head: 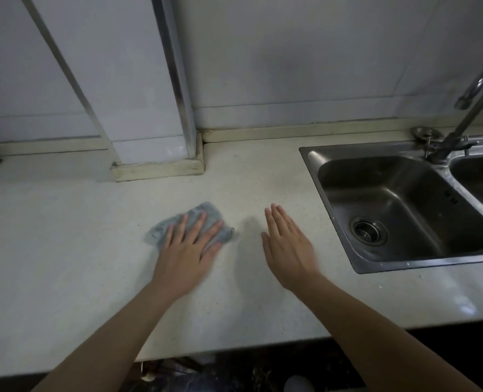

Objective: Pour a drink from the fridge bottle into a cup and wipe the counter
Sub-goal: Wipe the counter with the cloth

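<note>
A crumpled grey-blue cloth (206,210) lies on the pale speckled counter (65,250), a little left of centre. My left hand (188,250) rests flat on the cloth with its fingers spread, pressing it onto the surface. To its right, my right hand (287,244) hovers just over the bare counter, flat, fingers straight and together, holding nothing. No bottle or cup is in view.
A steel double sink (333,210) is set into the counter at the right, with a curved tap (480,89) behind it. A tiled pillar (155,154) juts out from the back wall. The counter's front edge (234,355) runs along the bottom.
</note>
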